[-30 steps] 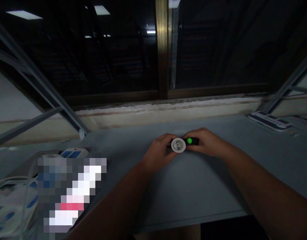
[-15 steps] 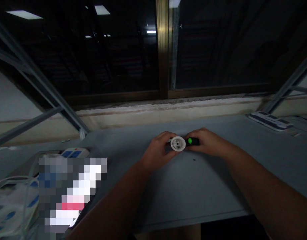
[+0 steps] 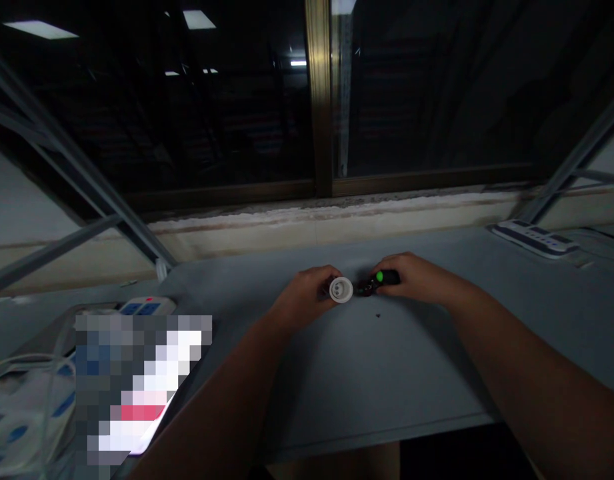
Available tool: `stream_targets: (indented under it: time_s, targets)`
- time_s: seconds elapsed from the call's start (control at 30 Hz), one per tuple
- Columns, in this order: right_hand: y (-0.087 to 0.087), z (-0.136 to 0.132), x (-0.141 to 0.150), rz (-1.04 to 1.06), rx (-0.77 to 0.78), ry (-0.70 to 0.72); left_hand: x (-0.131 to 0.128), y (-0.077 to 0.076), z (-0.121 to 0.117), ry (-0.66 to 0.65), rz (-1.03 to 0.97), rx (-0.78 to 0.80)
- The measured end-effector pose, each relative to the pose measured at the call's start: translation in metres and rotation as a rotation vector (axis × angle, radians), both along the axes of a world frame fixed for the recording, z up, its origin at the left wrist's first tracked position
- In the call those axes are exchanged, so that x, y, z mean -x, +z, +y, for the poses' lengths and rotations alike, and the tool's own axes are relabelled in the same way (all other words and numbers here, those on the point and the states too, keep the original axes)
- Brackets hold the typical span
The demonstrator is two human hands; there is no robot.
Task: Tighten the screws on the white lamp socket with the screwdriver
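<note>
My left hand (image 3: 304,293) grips a round white plastic cap (image 3: 341,289) by its rim, with the face and its small dark holes turned toward me. My right hand (image 3: 417,280) holds a small black cylindrical device (image 3: 381,280) with a glowing green button on top. The device's dark end sticks out past my fingers, a short gap from the cap. Both hands hover just above a grey table (image 3: 367,373). My fingers hide most of the device.
A white power strip (image 3: 534,239) lies at the far right of the table, and a socket strip (image 3: 147,307) at the left. A blurred patch (image 3: 141,380) and a white bag with blue print (image 3: 27,413) fill the lower left. Metal struts (image 3: 71,160) flank a dark window.
The white cap and black device have come apart, with the cap moving left in my left hand. The cap now faces more toward me, and the device's dark end shows.
</note>
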State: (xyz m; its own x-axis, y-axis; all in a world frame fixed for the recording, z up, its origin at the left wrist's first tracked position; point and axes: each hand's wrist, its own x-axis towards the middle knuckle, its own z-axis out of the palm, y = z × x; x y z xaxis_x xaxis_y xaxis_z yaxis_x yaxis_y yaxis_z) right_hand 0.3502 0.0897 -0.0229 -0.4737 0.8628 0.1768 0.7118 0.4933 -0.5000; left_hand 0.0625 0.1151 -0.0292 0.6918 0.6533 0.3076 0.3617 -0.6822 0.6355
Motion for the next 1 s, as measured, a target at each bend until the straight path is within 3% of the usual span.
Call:
stream_targets:
  time_s: [0.37, 1.0]
  targets:
    - [-0.003, 0.001, 0.000, -0.008, 0.032, -0.026, -0.003, 0.001, -0.006, -0.046, -0.034, 0.058]
    - [-0.011, 0.005, -0.006, -0.034, 0.164, -0.052, -0.005, -0.005, -0.006, -0.007, -0.046, 0.085]
